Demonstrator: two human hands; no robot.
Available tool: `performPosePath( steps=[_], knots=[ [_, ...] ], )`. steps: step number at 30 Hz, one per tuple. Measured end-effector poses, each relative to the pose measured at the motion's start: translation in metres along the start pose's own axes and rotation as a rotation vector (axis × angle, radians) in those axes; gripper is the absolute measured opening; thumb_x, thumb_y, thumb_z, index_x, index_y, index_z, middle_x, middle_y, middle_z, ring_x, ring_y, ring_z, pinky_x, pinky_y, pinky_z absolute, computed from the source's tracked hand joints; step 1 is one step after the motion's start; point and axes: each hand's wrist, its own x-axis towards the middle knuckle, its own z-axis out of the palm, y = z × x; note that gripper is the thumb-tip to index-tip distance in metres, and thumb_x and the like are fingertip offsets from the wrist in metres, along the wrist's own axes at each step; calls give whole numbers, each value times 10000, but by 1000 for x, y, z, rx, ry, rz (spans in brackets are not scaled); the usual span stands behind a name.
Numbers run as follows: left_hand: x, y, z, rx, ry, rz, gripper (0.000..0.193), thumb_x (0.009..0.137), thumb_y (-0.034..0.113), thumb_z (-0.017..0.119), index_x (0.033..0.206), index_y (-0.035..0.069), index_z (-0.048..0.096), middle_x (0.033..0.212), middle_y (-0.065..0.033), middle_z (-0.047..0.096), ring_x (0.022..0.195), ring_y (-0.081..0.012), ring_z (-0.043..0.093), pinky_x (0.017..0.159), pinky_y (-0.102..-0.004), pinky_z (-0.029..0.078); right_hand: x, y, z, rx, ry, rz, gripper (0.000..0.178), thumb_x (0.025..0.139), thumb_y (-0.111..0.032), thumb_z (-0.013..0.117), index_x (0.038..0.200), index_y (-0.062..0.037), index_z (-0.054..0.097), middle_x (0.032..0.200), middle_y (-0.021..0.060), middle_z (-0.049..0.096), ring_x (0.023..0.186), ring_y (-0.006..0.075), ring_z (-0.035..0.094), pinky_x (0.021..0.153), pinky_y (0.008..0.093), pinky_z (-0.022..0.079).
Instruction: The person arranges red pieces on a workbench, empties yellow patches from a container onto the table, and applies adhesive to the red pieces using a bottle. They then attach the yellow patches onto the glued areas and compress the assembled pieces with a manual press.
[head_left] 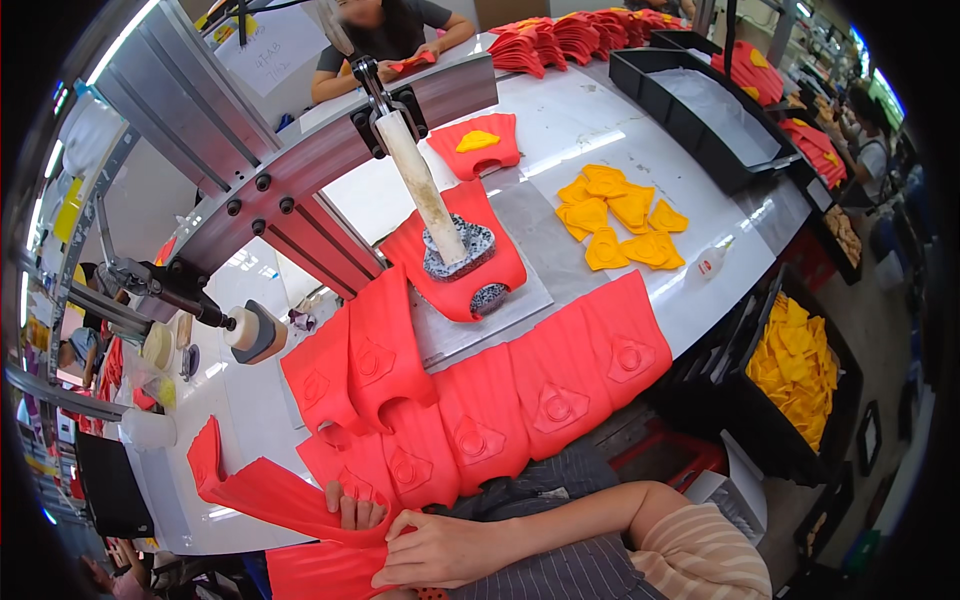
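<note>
Near the lower edge, my left hand (356, 508) has its fingers curled over a red molded cape-like piece (280, 497). My right hand (440, 552) is closed beside it, its fingertips at the same piece's edge. Most of the left palm and both thumbs are hidden. Several more red pieces (545, 385) lie overlapping along the near table edge, each with a raised emblem outline. Beyond them, a white rod with a speckled pad (460, 245) rests on another red piece (405, 245) over a metal plate (535, 285).
Yellow emblem-shaped pieces (605, 210) lie right of the plate. A red piece with a yellow emblem (478, 145) sits behind. A metal frame (250, 200) with clamps spans the left. Black bins (790, 370) stand at right; a person (400, 40) works opposite.
</note>
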Motion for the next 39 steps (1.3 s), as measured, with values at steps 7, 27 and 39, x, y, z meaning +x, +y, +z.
performPosePath(
  steps=[7, 27, 39],
  knots=[
    [-44, 14, -20, 306, 13, -14, 220, 1007, 267, 170, 1110, 146, 321, 1042, -34, 446, 918, -90, 456, 879, -210, 347, -1, 0, 1, 6, -8, 19, 235, 804, -125, 542, 1020, -32, 555, 808, 72, 555, 821, 209, 557, 892, 363, 370],
    [-2, -14, 20, -122, 42, 31, 143, 1004, 216, 270, 927, 131, 356, 635, 24, 437, 539, -76, 425, 618, -185, 370, -5, 0, 7, -23, -117, -9, 300, 843, -134, 534, 1125, -40, 581, 928, 58, 609, 879, 168, 581, 886, 359, 412],
    [-35, 93, 81, 573, 869, 491, 261, 896, 169, 421, 1036, -29, 518, 694, -38, 554, 639, -128, 545, 631, -272, 436, 5, -14, 28, 590, -413, 171, 315, 798, -164, 694, 1101, -106, 629, 924, -8, 632, 810, 162, 581, 832, 328, 416]
  ],
)
